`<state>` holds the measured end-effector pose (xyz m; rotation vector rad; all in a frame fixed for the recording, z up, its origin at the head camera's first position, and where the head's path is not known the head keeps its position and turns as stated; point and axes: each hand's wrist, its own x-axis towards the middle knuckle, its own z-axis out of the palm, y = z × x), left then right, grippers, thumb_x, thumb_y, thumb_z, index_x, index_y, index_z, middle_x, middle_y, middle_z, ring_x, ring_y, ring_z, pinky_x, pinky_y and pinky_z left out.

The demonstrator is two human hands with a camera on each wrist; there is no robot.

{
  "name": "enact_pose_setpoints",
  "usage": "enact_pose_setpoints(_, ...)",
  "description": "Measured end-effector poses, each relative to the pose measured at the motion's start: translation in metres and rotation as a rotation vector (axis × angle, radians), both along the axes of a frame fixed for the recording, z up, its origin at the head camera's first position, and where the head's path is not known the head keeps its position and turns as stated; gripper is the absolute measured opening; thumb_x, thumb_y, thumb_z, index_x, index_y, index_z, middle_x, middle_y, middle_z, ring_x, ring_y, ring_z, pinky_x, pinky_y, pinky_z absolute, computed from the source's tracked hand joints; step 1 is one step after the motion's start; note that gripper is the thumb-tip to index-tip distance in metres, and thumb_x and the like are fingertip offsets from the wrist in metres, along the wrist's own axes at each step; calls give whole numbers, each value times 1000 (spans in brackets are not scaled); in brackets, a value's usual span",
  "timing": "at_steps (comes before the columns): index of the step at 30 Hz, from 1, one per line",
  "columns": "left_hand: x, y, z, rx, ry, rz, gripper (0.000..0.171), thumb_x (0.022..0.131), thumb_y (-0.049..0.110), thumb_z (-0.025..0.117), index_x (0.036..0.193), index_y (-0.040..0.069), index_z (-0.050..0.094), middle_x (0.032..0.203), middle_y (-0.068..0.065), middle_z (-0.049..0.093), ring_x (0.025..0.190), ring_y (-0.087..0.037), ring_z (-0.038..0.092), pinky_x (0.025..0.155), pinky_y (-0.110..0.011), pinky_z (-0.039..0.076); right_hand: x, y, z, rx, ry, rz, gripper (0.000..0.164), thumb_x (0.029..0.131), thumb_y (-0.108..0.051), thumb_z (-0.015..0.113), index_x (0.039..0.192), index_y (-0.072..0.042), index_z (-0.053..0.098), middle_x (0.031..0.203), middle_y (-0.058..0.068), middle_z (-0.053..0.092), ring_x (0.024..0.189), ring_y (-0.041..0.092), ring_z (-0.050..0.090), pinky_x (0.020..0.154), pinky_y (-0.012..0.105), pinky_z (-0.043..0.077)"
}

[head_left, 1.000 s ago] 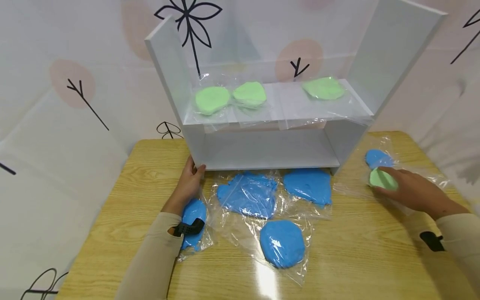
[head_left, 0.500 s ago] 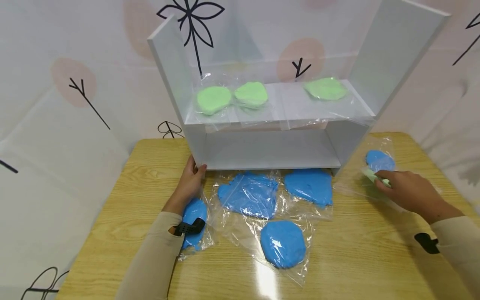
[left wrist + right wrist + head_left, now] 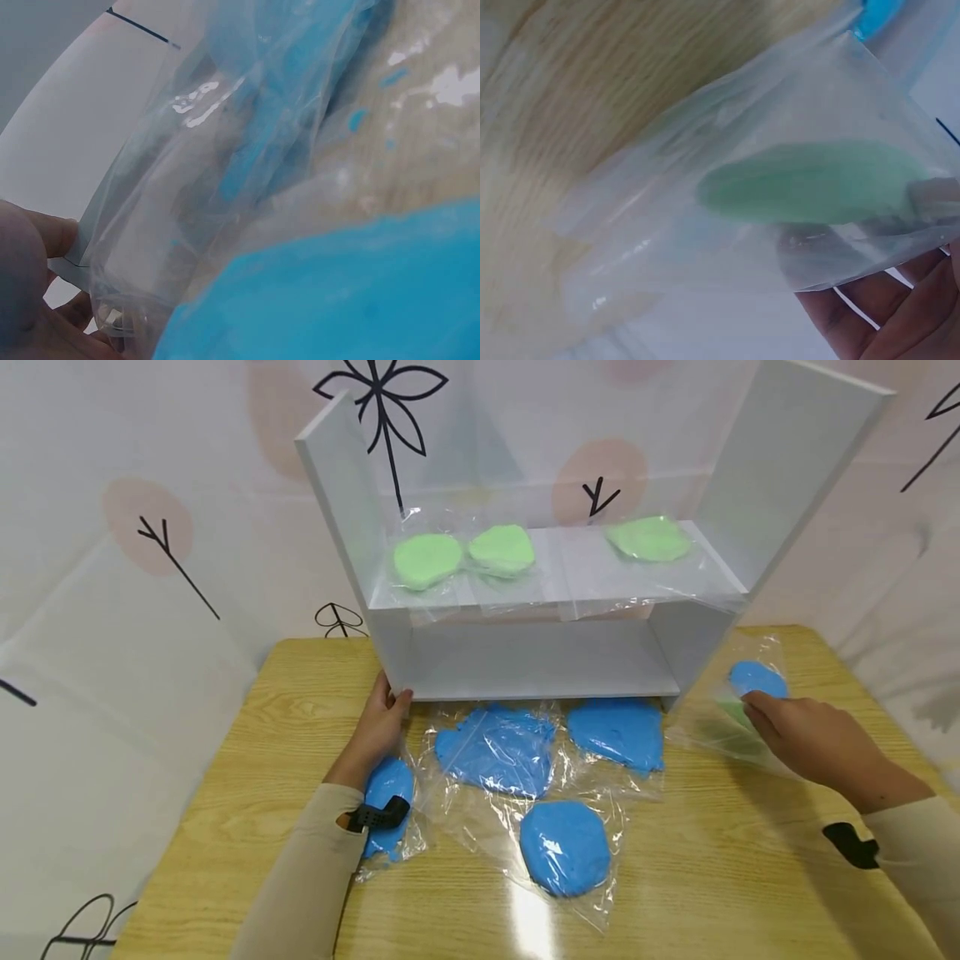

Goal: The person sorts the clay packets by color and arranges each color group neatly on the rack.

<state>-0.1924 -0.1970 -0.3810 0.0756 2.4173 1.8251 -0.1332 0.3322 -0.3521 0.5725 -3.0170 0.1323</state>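
My left hand (image 3: 377, 724) holds the lower left corner of a white shelf unit (image 3: 540, 662), thumb in front and fingers behind its edge. On the right, my right hand (image 3: 821, 742) grips a clear plastic bag (image 3: 705, 247) with a flat, soft-looking green slab (image 3: 810, 184) inside. In the head view the hand hides part of that bag, which is lifted and tilted over the table. Close behind it lies another clear bag with a blue slab (image 3: 757, 678). Below the left hand, partly under that wrist, is a bagged blue slab (image 3: 390, 781).
Bagged green slabs, one at the left (image 3: 427, 560), one beside it (image 3: 502, 550) and one at the right (image 3: 651, 539), lie on the upper shelf. Before the unit on the wooden table (image 3: 315, 681) are bagged blue slabs (image 3: 498, 750), (image 3: 618, 732), (image 3: 565, 847). Patterned cloth (image 3: 172, 435) hangs behind.
My right hand has turned the bag with the green slab from facing the head camera to edge-on and tilted away, shifting slightly left. My left hand stays at the shelf corner.
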Motion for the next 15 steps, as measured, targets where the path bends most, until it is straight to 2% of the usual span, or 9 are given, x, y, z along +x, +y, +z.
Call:
enact_pose_setpoints(4,-1,0,0,-3,-5,3,61,108,13,41,161,18,12,169,-7,12,155,-32,14,125,-48,20,5,-6,8,-24,65,8,13,103,-8,50,112,0,57,65,-6,51,55,7,44,52,31,38)
enact_pose_setpoints(9,-2,0,-1,4,-2,-3,61,108,13,41,161,18,12,169,-7,12,155,-32,14,125,-48,20,11,-14,18,-29,228,45,3,101,-6,54,103,-5,56,58,-8,38,51,8,34,49,28,30)
enact_pose_setpoints(10,-2,0,-2,6,0,-4,61,108,13,41,161,18,12,169,-7,12,155,-32,14,125,-48,20,12,-15,20,-29,247,48,4,101,-5,54,104,-4,56,58,-7,40,51,8,35,48,29,31)
enact_pose_setpoints(15,-15,-7,-25,0,35,4,60,108,18,42,161,25,14,169,-2,14,155,-29,15,125,-48,20,14,-22,34,-27,239,28,10,100,-5,55,110,-2,57,65,3,60,53,16,52,46,36,42)
